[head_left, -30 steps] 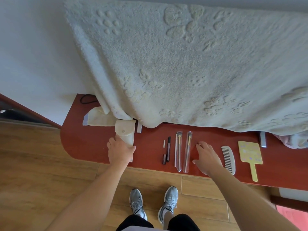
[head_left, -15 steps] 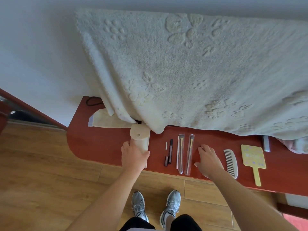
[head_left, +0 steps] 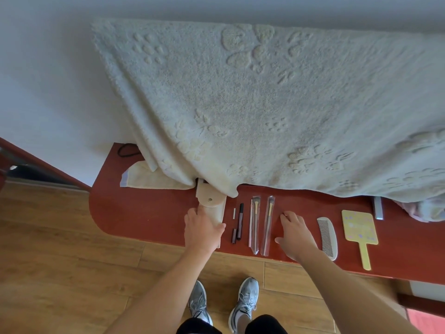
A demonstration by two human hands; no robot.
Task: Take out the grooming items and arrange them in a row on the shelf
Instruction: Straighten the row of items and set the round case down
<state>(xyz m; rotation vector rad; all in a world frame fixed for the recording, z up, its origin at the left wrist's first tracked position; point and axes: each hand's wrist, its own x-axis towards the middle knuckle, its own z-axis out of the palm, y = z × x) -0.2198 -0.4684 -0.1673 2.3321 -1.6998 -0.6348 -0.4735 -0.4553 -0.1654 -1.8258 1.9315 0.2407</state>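
Red-brown wooden shelf is lying bare left of the cream fabric pouch, left hand still gripping it, right hand still resting flat, fingers spread.

**Draped blanket hides the back of the shelf**
The pouch's far end and a pale cloth slip under its hem; the left hand covers the pouch's near half. A grey strip lies half buried at right, where the shelf runs out of frame. Thin sticks are too small to identify.
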